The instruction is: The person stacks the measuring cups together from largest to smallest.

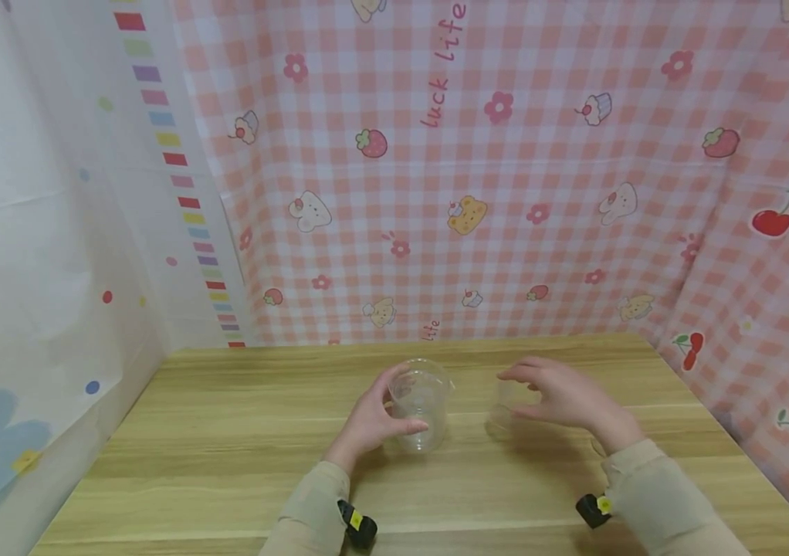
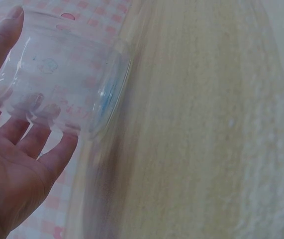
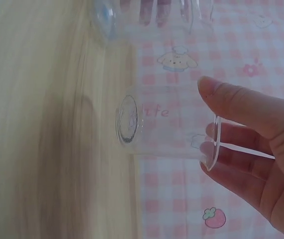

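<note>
My left hand (image 1: pixel 372 423) grips a large clear cup (image 1: pixel 429 405) with a small lip at its rim. In the left wrist view, the thumb lies along one side of this cup (image 2: pixel 67 69) and the fingers along the other. To the right, my right hand (image 1: pixel 564 394) holds a smaller clear cup (image 1: pixel 502 415) near its rim, thumb on one side and fingers on the other. The right wrist view shows this smaller cup (image 3: pixel 164 127) see-through, its base close over the table. Both cups stand roughly upright, a short gap apart.
The wooden table (image 1: pixel 228 440) ends at a pink checked cloth (image 1: pixel 429 270) behind and at the right. A white dotted cloth (image 1: pixel 54 232) hangs at the left. Beside the right wrist shows a clear curved edge (image 1: pixel 597 446), mostly hidden by the arm.
</note>
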Tool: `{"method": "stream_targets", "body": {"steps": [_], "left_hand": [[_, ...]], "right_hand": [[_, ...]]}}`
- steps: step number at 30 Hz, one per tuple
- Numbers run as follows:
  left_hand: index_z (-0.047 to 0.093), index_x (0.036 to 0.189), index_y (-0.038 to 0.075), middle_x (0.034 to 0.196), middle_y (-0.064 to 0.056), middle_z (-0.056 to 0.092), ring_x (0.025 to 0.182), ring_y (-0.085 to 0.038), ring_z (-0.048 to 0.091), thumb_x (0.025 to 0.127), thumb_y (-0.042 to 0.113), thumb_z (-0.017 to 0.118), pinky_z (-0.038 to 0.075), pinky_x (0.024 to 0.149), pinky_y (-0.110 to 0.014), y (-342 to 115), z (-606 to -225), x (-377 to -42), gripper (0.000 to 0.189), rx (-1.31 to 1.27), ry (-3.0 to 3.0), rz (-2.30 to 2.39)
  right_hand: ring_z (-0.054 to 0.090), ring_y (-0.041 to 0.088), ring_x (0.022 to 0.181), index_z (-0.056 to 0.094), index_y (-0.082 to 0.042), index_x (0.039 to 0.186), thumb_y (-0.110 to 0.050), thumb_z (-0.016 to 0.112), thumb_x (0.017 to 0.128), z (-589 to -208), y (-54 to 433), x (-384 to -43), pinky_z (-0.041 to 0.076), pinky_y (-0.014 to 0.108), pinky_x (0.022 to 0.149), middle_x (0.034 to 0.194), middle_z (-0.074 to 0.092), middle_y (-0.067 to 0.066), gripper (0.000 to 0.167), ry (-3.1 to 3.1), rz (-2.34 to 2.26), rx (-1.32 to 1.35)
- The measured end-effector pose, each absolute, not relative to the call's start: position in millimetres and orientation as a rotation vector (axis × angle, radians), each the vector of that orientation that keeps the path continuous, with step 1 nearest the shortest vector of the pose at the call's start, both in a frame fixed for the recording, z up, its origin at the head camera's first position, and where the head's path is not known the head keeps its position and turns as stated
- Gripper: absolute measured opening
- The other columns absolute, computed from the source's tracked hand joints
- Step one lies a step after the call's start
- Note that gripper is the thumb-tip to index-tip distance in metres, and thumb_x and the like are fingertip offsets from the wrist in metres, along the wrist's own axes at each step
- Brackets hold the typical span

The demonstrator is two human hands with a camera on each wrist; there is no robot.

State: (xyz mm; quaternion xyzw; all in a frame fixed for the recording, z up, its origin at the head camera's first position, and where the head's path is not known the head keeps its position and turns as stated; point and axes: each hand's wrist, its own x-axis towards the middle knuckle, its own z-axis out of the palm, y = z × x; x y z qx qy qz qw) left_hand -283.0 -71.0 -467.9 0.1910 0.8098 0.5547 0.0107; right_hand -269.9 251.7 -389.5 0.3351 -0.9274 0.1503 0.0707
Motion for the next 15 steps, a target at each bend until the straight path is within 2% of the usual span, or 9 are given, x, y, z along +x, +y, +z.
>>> {"method": "stream_targets", "body": {"steps": [8,15], "left_hand": [[0.040,0.149,0.024,0.144,-0.012,0.048,0.125,-0.034,0.051,0.070,0.022,0.092,0.046,0.102,-0.050,-71,-467,-282,0.095,0.604,2.510,1.749],[0.040,0.149,0.024,0.144,-0.011,0.048,0.125,-0.034,0.051,0.069,0.020,0.092,0.046,0.102,-0.049,-71,-467,-283,0.096,0.595,2.514,1.746]], "right_hand": [[0.066,0.021,0.091,0.066,-0.009,0.126,-0.024,0.083,0.082,-382,245,-273,0.057,0.036,0.074,0.119,0.065,0.007,0.050,-2.776,0.473,1.027],[0.067,0.022,0.094,0.066,-0.009,0.126,-0.024,0.083,0.081,-373,240,-272,0.058,0.036,0.076,0.122,0.065,0.010,0.051,-2.747,0.499,1.024]]}}
